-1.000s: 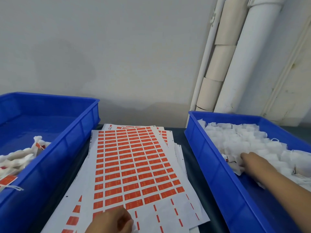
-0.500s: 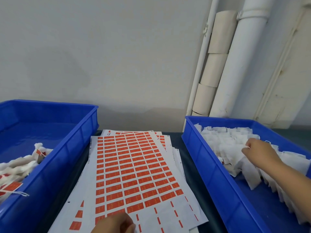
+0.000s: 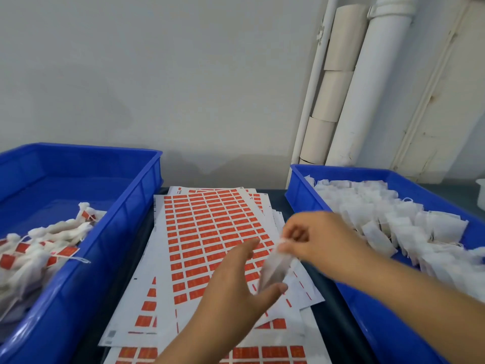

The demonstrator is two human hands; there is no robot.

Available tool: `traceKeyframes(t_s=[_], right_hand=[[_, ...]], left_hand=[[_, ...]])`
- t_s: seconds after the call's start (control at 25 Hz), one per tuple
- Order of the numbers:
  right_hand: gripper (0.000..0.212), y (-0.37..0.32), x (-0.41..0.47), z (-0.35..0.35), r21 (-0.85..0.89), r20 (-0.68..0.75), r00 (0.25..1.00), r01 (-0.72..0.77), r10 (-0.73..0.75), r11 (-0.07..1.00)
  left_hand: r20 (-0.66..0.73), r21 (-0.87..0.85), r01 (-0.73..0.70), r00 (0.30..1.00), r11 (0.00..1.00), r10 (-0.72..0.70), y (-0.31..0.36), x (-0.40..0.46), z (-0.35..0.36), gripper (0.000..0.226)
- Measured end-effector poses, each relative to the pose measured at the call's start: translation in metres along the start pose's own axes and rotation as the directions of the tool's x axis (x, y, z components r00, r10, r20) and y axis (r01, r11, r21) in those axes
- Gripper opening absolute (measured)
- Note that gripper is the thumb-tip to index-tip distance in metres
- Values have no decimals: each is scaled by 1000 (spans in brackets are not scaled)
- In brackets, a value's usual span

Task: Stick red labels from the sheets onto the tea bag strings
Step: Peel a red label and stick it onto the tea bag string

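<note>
Head view showed the right hand pinching 1 tea bag above the label sheets, with the left hand spread at 7 o'clock, likely to steady it.

tea bag: white, blurred, hanging tilted above the sheets, centre | label sheets: fanned stack, red label grid, bare strip at 5 o'clock | plain bags: heaped at 3 o'clock | labelled bags: heaped at 9 o'clock

right hand pinches tea bag (blurred) | left hand beneath | over label sheets
</note>
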State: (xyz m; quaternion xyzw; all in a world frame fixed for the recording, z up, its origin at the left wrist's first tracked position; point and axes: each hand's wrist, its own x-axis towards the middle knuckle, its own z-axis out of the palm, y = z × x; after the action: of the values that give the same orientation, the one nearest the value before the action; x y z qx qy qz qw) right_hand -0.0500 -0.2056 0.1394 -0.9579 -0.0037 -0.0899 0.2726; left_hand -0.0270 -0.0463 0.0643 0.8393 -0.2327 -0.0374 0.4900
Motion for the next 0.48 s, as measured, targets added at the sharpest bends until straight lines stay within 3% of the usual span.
traceKeyframes(t_s=[0.08,0.16,0.36,0.48], right_hand=[[15,-12,-13,33,62,159,987,10,-19,998],[16,-13,-21,56,92,212,977,-18,-2,996],[18,-5,-34,82,150,249,966,-110,70,983],[12,1,-36,92,69,288,955,-91,67,993]], left_hand=[[4,-40,2,1000,999,-1,-7,-4,1,36],[38,20,57,998,998,-58,-22,-12,0,14],[52,43,172,983,984,-174,-43,-30,-2,15],[14,53,201,979,978,-202,-50,-34,-1,19]])
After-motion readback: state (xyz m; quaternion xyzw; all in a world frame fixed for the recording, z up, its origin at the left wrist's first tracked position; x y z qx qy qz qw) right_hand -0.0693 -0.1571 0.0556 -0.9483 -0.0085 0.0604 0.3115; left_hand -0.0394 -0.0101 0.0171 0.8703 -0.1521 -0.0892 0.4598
